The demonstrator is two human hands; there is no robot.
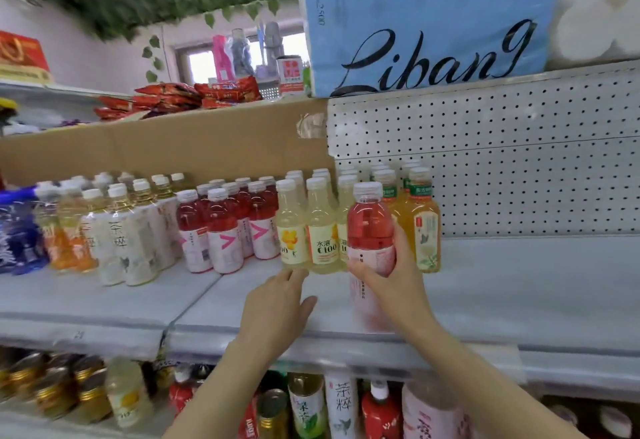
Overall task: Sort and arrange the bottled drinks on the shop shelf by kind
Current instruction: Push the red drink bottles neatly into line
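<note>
My right hand point(391, 276) grips a pink drink bottle point(370, 224) with a white cap, held upright just above the grey shelf point(502, 283). Behind it stand pale yellow C100 bottles point(320, 231) and amber tea bottles point(420, 220). Left of those are red bottles point(221, 227) with pink arrow labels, then white-labelled tea bottles point(121, 234) and orange-labelled bottles point(65, 231). My left hand point(277, 303) lies flat with straight fingers on the shelf, fingertips touching the base of the C100 bottles.
A brown cardboard sheet point(207, 144) and white pegboard point(502, 148) back the shelf. A blue paper pack point(426, 23) sits on top. Blue packets point(17, 231) lie at far left. The lower shelf point(311, 404) holds mixed bottles and jars.
</note>
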